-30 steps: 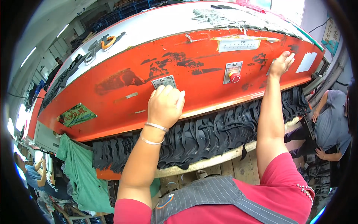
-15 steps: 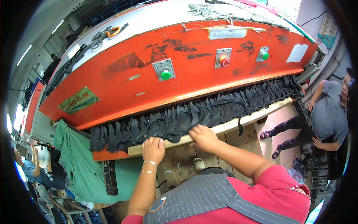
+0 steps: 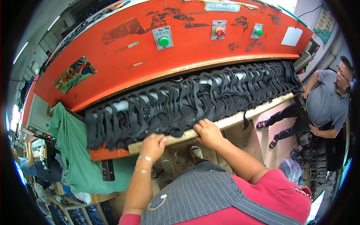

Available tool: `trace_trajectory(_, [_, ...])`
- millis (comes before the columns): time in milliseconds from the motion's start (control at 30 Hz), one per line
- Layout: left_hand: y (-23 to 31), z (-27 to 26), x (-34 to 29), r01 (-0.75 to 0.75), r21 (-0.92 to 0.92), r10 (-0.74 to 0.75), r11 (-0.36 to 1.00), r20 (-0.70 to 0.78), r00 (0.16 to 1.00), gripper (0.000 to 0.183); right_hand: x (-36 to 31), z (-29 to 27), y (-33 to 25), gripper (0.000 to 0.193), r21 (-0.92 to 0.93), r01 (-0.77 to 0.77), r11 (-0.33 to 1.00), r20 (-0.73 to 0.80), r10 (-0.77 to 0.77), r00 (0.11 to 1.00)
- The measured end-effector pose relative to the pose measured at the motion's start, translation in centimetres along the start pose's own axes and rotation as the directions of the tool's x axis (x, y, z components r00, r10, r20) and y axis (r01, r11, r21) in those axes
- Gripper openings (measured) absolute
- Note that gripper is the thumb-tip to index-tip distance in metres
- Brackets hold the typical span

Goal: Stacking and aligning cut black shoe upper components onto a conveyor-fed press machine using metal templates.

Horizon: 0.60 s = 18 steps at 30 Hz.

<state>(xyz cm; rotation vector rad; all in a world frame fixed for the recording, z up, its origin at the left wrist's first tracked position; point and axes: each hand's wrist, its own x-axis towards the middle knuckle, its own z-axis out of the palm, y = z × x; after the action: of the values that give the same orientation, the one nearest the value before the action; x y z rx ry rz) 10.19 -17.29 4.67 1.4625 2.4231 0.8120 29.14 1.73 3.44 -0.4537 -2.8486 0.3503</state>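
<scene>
A long pale wooden bar runs along the near edge of the machine bed. My left hand is closed round the bar near its left end. My right hand grips it farther right, fingers curled over the top. Just beyond the bar lies a wide band of black cut sheet material, with wavy strips standing up and pale patches showing between them. One loose black strip hangs over the bar. Both thumbs are partly hidden.
The orange-red press machine rises behind the bed, with green buttons and a red knob. Green cloth hangs at the left. A seated person is at the right, and another person is at far left.
More of the black material shows between the machine's red front and the bar. The machine front sits higher in the picture. Both hands stay on the bar, and the seated person's head is turned differently.
</scene>
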Motion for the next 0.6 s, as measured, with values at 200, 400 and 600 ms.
trace_trajectory(200, [-0.1, -5.2, 11.1, -0.107, 0.009, 0.105, 0.994, -0.274, 0.956, 0.014, 12.0, -6.2, 2.1, 0.041, 0.293, -0.221, 0.930, 0.058, 0.213, 0.975])
trace_trajectory(400, [-6.9, 0.1, 23.8, -0.229, 0.289, 0.277, 0.930, -0.136, 0.951, 0.034, 28.8, 2.9, 3.4, 0.058, -0.171, -0.399, 0.901, -0.196, 0.365, 0.910])
trace_trajectory(600, [-9.3, 1.0, 25.2, -0.238, 0.297, 0.290, 0.925, -0.144, 0.946, 0.038, 30.7, 3.2, 7.4, 0.045, 0.212, -0.294, 0.932, -0.092, 0.319, 0.943])
